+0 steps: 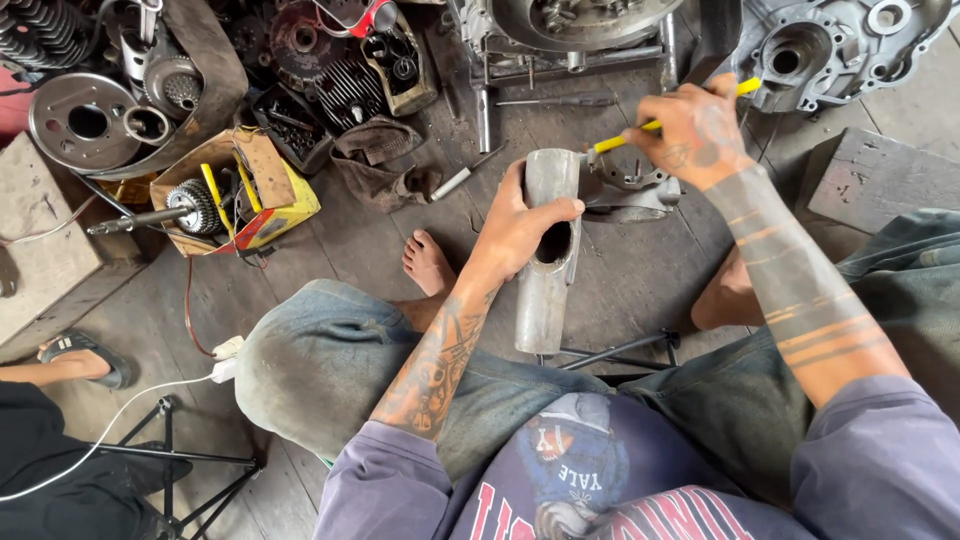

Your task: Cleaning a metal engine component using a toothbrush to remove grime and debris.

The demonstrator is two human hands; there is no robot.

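My left hand (520,225) grips a grey metal tube (546,290) with a round hole in its side, held upright between my knees. My right hand (693,130) holds a yellow-handled tool (612,142), its tip pointing at the top of the tube. Just behind the tube lies a small grey metal engine part (630,195). I sit on a low stool with my bare feet on the wooden floor.
Engine cases (830,45) and a metal housing (570,25) lie at the back. A yellow cardboard box (270,190) with a gear shaft sits left, beside a round plate (85,120) and greasy parts. Another person's sandalled foot (85,360) is at left. A wooden block (880,180) lies right.
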